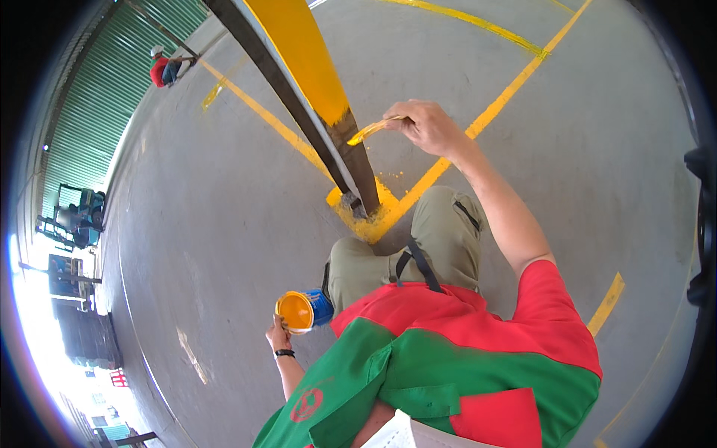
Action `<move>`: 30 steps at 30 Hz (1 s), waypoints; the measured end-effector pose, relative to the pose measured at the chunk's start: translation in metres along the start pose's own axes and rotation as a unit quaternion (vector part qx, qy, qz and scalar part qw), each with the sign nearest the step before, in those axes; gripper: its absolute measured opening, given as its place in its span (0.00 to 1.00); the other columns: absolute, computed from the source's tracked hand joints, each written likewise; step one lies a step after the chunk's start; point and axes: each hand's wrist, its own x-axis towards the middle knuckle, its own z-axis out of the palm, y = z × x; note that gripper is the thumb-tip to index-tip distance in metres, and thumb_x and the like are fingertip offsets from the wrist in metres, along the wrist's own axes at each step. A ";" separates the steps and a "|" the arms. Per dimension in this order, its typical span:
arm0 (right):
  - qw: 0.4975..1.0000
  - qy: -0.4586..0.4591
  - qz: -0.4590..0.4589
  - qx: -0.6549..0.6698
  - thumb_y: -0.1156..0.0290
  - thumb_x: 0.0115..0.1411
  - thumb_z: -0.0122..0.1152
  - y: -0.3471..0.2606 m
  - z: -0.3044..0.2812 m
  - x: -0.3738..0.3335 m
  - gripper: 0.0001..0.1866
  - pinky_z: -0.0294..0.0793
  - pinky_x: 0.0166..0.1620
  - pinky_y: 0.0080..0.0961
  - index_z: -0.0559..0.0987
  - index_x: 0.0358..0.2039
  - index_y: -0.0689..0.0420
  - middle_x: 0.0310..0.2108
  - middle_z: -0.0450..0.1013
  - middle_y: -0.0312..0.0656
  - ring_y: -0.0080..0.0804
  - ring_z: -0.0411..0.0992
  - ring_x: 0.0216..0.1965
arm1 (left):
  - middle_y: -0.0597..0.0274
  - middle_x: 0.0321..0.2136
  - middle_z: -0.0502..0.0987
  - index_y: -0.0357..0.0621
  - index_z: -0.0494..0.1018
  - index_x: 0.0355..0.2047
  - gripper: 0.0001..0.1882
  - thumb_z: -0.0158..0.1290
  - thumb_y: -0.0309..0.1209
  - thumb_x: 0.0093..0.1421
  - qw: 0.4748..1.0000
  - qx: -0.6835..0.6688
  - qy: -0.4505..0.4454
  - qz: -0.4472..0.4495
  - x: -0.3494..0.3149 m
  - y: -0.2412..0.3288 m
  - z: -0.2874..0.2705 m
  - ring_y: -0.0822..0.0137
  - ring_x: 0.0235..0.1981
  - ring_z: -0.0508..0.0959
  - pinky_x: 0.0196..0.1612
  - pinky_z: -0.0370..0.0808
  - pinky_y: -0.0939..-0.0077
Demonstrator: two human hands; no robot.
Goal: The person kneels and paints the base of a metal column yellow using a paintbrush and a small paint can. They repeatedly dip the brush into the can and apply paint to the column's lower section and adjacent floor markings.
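My right hand [430, 127] is closed round a paintbrush [371, 131] whose bristles are coated in yellow paint. The brush tip is at the face of a steel column [299, 75], near where its yellow upper part meets the dark, unpainted lower part. Whether the bristles touch the steel I cannot tell. Low on the left, my left hand [279, 334] grips a blue paint can [304, 310], tilted so that the yellow-orange paint inside shows. A dark band circles my left wrist. The column's foot stands in a yellow painted patch [387, 205] with spatters beside it.
Yellow lines [515, 86] run across the grey concrete floor from the column's foot. Another person [164, 67] in red and green crouches at the far left by a green corrugated wall [93, 104]. A forklift [75, 216] stands at the left. My bent knees are close to the column.
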 end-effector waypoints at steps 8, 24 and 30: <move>0.965 0.236 -0.111 0.022 0.71 0.63 0.66 -0.030 -0.040 0.074 0.08 0.79 0.30 0.23 0.83 0.43 0.52 0.35 0.83 0.36 0.30 0.80 0.29 | 0.66 0.19 0.73 0.35 0.78 0.36 0.22 0.58 0.47 0.67 1.000 -0.009 -0.005 0.002 -0.004 0.002 0.001 0.80 0.10 0.62 0.12 0.56 0.84; 0.990 0.026 -0.126 -0.061 0.67 0.59 0.69 -0.012 0.076 -0.070 0.21 0.79 0.32 0.24 0.78 0.53 0.52 0.29 0.77 0.39 0.31 0.74 0.31 | 0.66 0.19 0.73 0.35 0.78 0.36 0.22 0.58 0.47 0.67 1.000 0.005 -0.008 -0.010 -0.013 0.008 0.002 0.80 0.10 0.62 0.13 0.58 0.84; 0.970 0.210 -0.121 -0.022 0.70 0.60 0.70 -0.026 0.020 0.024 0.12 0.76 0.30 0.26 0.82 0.44 0.56 0.26 0.78 0.39 0.31 0.75 0.27 | 0.69 0.16 0.71 0.39 0.78 0.29 0.22 0.56 0.47 0.68 0.999 0.026 -0.024 0.017 -0.005 -0.002 -0.008 0.79 0.12 0.62 0.15 0.59 0.80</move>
